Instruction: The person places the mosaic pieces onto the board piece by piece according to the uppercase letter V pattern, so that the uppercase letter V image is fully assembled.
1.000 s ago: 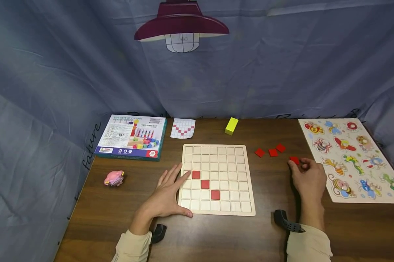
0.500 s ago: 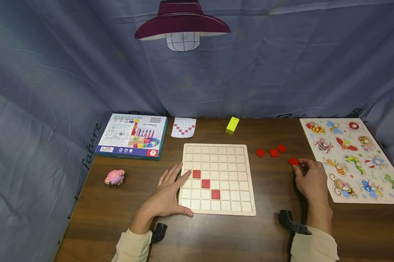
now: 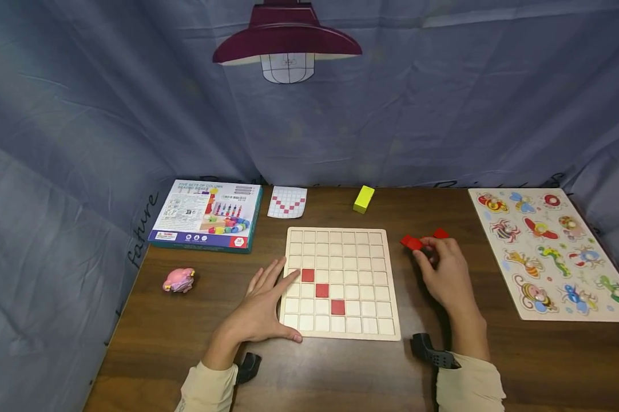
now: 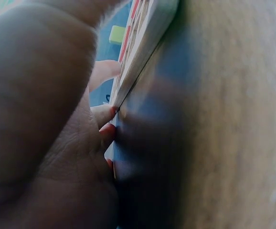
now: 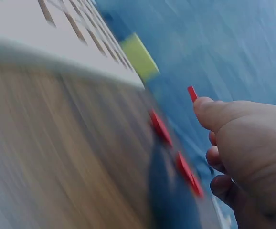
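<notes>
In the head view, my left hand (image 3: 260, 312) lies spread at the left side of a wooden grid board (image 3: 361, 332), with its index finger over the rim and its thumb at the lower edge. Three red tiles sit diagonally in the board's cells, among them a middle tile (image 3: 322, 290). My right hand (image 3: 447, 277) pinches a red square tile (image 5: 192, 93) between thumb and fingers, raised above the table in the right wrist view. Below it lie loose red tiles (image 5: 189, 175), partly covered by the hand in the head view.
Behind the board are a pattern card (image 3: 286, 202) and a yellow block (image 3: 363, 199). A boxed toy set (image 3: 205, 215) and a pink figurine (image 3: 179, 280) lie left. An insect puzzle board (image 3: 551, 252) lies right. A grey curtain (image 3: 417, 114) hangs behind the table.
My right hand has taken up the red tile nearest the puzzle board and moved left with it over the other loose tiles. My left hand has stayed at the board.
</notes>
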Demonstrator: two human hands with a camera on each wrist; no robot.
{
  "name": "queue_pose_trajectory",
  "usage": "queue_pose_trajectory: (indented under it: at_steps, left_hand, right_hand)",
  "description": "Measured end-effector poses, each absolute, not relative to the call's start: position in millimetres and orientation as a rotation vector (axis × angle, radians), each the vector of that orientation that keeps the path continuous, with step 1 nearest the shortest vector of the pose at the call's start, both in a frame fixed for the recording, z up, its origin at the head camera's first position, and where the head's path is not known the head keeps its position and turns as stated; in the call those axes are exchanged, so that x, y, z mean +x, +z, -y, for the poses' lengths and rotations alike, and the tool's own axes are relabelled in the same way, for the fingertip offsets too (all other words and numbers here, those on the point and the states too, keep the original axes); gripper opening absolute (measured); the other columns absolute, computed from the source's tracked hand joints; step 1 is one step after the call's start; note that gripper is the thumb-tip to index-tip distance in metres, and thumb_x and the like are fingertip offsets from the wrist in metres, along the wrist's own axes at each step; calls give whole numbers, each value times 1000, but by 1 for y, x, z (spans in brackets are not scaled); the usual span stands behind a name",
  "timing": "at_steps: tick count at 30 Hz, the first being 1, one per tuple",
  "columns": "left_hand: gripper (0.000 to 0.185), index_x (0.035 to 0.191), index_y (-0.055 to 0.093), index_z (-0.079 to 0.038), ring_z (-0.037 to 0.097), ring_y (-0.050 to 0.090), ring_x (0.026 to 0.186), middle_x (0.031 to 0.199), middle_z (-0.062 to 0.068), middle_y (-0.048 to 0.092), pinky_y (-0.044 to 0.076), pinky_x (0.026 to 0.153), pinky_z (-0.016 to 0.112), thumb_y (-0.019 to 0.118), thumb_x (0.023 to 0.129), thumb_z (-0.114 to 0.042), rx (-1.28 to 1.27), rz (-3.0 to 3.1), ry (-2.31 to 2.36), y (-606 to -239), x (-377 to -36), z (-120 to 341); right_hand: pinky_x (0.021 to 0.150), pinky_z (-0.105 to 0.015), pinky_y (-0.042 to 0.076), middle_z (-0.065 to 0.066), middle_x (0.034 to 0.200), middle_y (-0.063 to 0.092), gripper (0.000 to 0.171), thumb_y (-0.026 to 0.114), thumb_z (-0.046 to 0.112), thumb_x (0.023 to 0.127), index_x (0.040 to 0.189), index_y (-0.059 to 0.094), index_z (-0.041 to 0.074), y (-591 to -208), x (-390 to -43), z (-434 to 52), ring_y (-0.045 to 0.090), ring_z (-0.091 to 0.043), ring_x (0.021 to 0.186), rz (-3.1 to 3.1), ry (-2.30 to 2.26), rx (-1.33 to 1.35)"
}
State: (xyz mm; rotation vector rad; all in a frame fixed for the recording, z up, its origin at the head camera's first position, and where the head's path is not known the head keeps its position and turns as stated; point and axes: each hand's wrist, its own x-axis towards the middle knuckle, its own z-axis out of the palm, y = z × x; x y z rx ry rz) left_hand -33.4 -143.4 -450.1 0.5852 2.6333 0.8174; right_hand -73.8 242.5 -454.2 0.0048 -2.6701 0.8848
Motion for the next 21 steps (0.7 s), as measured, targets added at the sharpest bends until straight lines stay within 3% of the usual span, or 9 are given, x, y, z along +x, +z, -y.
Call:
queue_pose_trajectory:
  at_steps: [5, 11, 21]
  left_hand:
    - [127, 160, 35, -22, 33, 3, 161, 174, 9, 5, 3, 127, 61, 95, 55, -60, 577, -2638, 836, -450, -32, 144]
    - [123, 159, 38, -23, 34, 4, 161, 174, 10, 6, 4, 127, 62, 95, 56, -60, 577, -2637, 831, -451, -33, 144]
    - [122, 159, 38, -24, 30, 2, 161, 174, 6, 2, 3, 128, 59, 94, 57, -61, 568, -2621, 804, -448, -33, 144]
  right_hand:
    - [69, -33, 41, -14, 98, 57, 29, 77, 10, 91, 117, 69, -2, -446, -82, -194, 51, -22, 80, 2700, 968, 196]
    - [77, -38, 53, -9, 105, 60, 31, 78, 17, 91, 119, 70, 6, -437, -87, -139, 59, -22, 88, 2788, 1010, 405]
    - [81, -35, 54, -1, 105, 60, 28, 73, 27, 95, 119, 71, 11, -436, -92, -84, 58, -16, 87, 2910, 930, 543]
